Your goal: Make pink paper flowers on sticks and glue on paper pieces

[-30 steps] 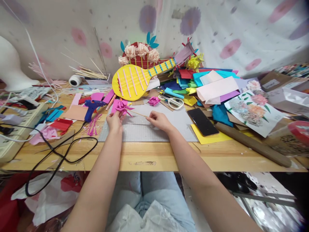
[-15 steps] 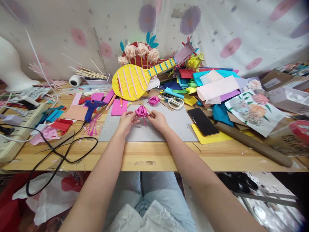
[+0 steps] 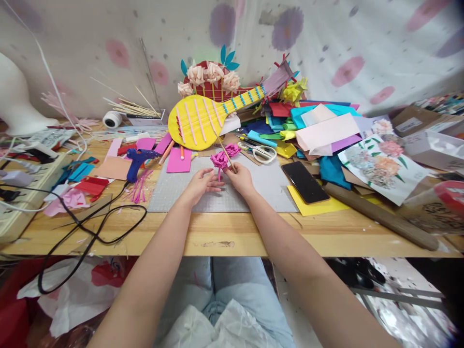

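Note:
My right hand (image 3: pixel 240 180) is closed in a pinch on a thin wooden stick (image 3: pixel 224 149), which points up and away. The same fingers hold a magenta paper flower (image 3: pixel 218 160) with a strip hanging below it. Just left of the flower, my left hand (image 3: pixel 203 185) has its fingers stretched out and holds nothing. Behind the held flower lies a second magenta paper flower (image 3: pixel 233 150), and the two overlap in view. Both hands are over a grey cutting mat (image 3: pixel 170 193).
A yellow paper lute (image 3: pixel 195 123) leans at the back. White-handled scissors (image 3: pixel 264 153) and a phone (image 3: pixel 305 182) lie to the right, beside heaped coloured paper (image 3: pixel 326 133). At left are a blue glue gun (image 3: pixel 136 164), its looping black cord (image 3: pixel 97 237) and a power strip (image 3: pixel 32 203).
My right hand has tilted the stick more upright and carried the flower slightly right. My left hand has come off the flower, moving a little right and nearer with fingers extended.

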Action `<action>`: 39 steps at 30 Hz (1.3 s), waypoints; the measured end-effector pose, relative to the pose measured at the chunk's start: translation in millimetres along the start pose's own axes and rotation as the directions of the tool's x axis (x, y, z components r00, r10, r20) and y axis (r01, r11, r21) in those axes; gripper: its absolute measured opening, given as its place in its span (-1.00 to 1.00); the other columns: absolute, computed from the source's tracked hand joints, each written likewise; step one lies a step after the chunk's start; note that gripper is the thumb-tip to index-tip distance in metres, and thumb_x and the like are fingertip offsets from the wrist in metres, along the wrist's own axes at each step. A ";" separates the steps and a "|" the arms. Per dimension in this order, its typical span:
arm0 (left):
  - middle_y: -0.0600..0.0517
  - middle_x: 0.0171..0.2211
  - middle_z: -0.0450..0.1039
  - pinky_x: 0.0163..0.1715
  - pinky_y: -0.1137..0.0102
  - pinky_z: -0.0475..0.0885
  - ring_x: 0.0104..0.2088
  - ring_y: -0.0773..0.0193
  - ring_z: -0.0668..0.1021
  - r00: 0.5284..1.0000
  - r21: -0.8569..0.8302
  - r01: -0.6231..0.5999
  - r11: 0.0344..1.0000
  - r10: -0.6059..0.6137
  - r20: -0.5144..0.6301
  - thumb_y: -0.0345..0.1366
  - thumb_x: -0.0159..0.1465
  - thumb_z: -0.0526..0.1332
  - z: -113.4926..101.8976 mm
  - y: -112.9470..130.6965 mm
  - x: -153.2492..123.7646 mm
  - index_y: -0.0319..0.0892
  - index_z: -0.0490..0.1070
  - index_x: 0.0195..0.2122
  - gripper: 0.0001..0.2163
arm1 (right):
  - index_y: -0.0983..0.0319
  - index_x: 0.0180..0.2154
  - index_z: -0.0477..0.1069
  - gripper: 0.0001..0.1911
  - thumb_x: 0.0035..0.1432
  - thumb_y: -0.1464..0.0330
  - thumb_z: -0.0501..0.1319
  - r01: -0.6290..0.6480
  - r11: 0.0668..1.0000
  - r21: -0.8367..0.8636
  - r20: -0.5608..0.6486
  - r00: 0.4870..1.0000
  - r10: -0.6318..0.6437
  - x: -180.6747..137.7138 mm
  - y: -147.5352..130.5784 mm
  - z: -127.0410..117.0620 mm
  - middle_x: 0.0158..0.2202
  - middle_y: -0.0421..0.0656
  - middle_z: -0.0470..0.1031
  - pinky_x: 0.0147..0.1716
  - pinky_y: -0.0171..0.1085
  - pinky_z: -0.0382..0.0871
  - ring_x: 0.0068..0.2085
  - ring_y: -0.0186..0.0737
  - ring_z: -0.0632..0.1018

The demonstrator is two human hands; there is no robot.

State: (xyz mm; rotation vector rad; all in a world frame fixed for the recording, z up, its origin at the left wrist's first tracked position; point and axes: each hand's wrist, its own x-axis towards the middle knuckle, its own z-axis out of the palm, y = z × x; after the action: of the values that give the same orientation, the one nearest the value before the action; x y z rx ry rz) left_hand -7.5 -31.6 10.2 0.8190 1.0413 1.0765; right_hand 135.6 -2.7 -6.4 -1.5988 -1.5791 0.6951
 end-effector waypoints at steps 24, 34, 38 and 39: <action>-0.08 -0.38 0.49 -0.38 0.36 0.48 -0.42 0.27 0.56 0.999 0.035 0.026 0.999 -0.027 0.044 -0.43 -0.01 0.32 -4.0 3.2 -0.6 -0.32 0.36 -0.25 -0.71 | 0.21 -0.52 0.27 -0.74 0.00 0.15 0.12 0.080 0.997 -0.022 -0.024 0.996 -0.081 -5.1 -3.7 0.1 -0.62 -0.31 0.26 -0.52 -0.38 0.05 -0.55 -0.40 0.27; -0.07 -0.39 0.48 -0.50 0.38 0.45 -0.43 0.22 0.56 1.000 0.089 -0.022 0.996 0.023 -0.007 -0.36 -0.10 0.38 -7.0 2.6 0.3 -0.29 0.38 -0.36 -0.72 | 0.21 -0.52 0.26 -0.77 0.00 0.19 0.13 0.091 0.996 -0.008 -0.017 0.996 -0.091 -9.1 -9.4 -0.5 -0.63 -0.33 0.23 -0.51 -0.38 0.05 -0.55 -0.40 0.26; -0.01 -0.45 0.45 -0.46 0.37 0.46 -0.42 0.29 0.52 0.998 0.092 -0.061 0.994 0.063 -0.021 -0.35 -0.15 0.39 -8.8 1.9 1.9 -0.29 0.40 -0.40 -0.71 | 0.20 -0.53 0.26 -0.79 0.00 0.21 0.13 0.076 0.997 -0.017 -0.030 0.997 -0.076 -8.4 -9.5 -1.0 -0.64 -0.32 0.24 -0.51 -0.37 0.05 -0.55 -0.39 0.26; 0.00 -0.46 0.44 -0.45 0.38 0.46 -0.43 0.32 0.51 0.997 0.089 -0.068 0.994 0.070 -0.021 -0.34 -0.16 0.40 -8.9 2.1 2.0 -0.30 0.41 -0.41 -0.72 | 0.20 -0.53 0.26 -0.79 0.00 0.21 0.13 0.076 0.997 -0.018 -0.034 0.997 -0.076 -8.4 -9.5 -1.0 -0.64 -0.32 0.24 -0.51 -0.37 0.05 -0.55 -0.39 0.26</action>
State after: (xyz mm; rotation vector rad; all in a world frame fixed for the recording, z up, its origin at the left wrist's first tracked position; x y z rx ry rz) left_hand -16.3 -28.7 8.8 0.9204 1.0940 1.1075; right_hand 130.4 -11.7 0.9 -1.5461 -1.6156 0.6120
